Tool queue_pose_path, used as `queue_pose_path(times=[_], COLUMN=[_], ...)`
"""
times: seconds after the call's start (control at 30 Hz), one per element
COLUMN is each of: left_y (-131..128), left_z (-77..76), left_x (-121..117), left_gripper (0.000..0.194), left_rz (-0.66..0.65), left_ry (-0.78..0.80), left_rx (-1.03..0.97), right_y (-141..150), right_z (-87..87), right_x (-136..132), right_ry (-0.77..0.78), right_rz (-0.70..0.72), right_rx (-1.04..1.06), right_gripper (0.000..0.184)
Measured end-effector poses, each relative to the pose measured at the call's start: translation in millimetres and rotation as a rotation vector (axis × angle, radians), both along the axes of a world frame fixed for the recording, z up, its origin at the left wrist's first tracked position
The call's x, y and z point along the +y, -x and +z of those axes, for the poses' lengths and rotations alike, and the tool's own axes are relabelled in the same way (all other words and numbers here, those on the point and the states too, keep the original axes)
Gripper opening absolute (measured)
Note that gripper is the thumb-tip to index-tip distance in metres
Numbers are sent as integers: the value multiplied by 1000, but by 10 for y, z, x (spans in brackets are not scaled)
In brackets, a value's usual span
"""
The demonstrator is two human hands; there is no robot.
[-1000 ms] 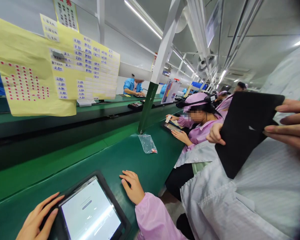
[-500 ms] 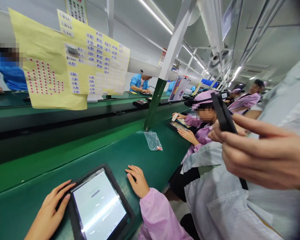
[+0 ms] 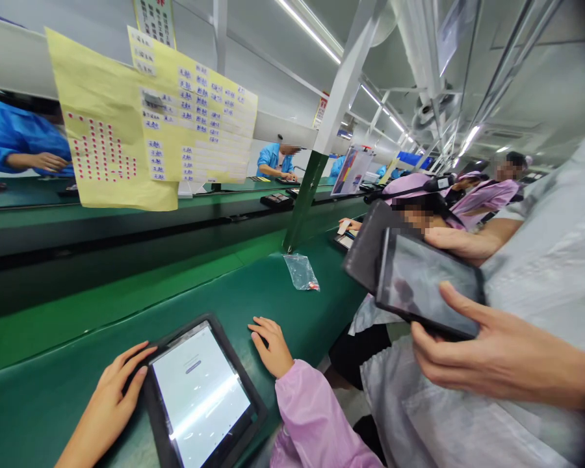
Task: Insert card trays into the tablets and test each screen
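A tablet (image 3: 205, 396) with a lit, mostly white screen lies in a black frame on the green bench (image 3: 102, 341). My left hand (image 3: 110, 396) rests at the tablet's upper left edge, its fingers stretched out over the black frame's corner. To the right of the tablet, my right hand (image 3: 272, 346) lies on the bench with its fingers spread, apart from the tablet and holding nothing. A pink sleeve (image 3: 316, 416) covers the right forearm. Beyond that hand lies a clear plastic bag (image 3: 301, 272) with something small and red in its corner.
At my right a person in a white coat (image 3: 433, 416) holds a dark tablet (image 3: 426, 279) and a dark flat panel (image 3: 368, 247). Farther along sits a worker in a pink cap (image 3: 412, 185). A green-and-white post (image 3: 306, 201) rises from the bench. Yellow sheets (image 3: 112, 130) hang ahead.
The person in white has turned over the dark tablet, so its screen now shows beside the panel. My view has shifted left; my hands keep their places around the lit tablet.
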State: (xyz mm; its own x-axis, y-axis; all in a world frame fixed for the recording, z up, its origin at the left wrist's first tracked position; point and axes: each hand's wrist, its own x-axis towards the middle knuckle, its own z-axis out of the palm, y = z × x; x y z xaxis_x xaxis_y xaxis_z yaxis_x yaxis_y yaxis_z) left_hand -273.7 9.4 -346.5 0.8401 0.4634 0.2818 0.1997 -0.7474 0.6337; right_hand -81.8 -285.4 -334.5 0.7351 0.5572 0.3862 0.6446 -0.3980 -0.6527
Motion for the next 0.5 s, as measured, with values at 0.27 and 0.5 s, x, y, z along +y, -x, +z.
queue_pose_path(times=[0.27,0.5], left_y=[11,5], left_z=[3,-36], left_x=[2,14], left_gripper=[44,44], left_rz=[-4,-9], left_ry=[-26,-37], left_rx=[-14,-23], right_y=[-9,-30], right_z=[-19,-48], right_x=[-7,4], right_ry=[9,13], right_rz=[3,0], right_rx=[-8,-15], right_gripper=[30,30])
